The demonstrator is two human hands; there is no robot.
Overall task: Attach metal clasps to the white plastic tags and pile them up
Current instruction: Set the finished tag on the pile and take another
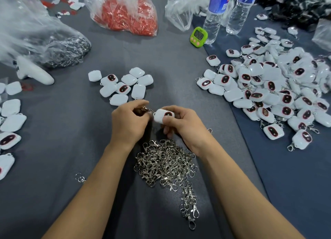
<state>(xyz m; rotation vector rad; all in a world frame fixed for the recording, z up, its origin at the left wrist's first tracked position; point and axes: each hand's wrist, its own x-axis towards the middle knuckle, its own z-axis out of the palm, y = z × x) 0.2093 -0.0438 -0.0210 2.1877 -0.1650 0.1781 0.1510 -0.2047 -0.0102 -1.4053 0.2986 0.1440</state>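
Now, head view: only 1 camera, looking down on both hands above the desk (179, 73).
Left hand (129, 124): fingers curled, pinching a metal clasp (147, 110) at the fingertips; the fingers partly hide it.
Right hand (182, 124): thumb and fingers grip a white tag (162, 115), dark red-rimmed face up.
Key relation: clasp sits just left of the white tag, at its left end; cannot tell if it is hooked on. Tag's long axis runs roughly left-right, loop end toward the left hand.
Step (judged): hooking the clasp onto the tag's loop, mid-join.
Next drop (judged): finished pile (277, 88) lies to the right, well apart from the hands; right hand is nearer and holds the tag.
Clasp heap (166, 165): loose silver clasps on the desk between the 2 forearms, just below the hands.
Bare tags (121, 84): small cluster without clasps just beyond the hands; more tags (10, 111) at the left edge.
Surface: dark grey cloth-like cover, with a bluer section under the finished pile.
Room: nothing visible beyond the desk. Far-edge clutter: green timer (198, 37), 2 water bottles (214, 14), bag of red pieces (127, 14), bag of metal rings (59, 50) at left.
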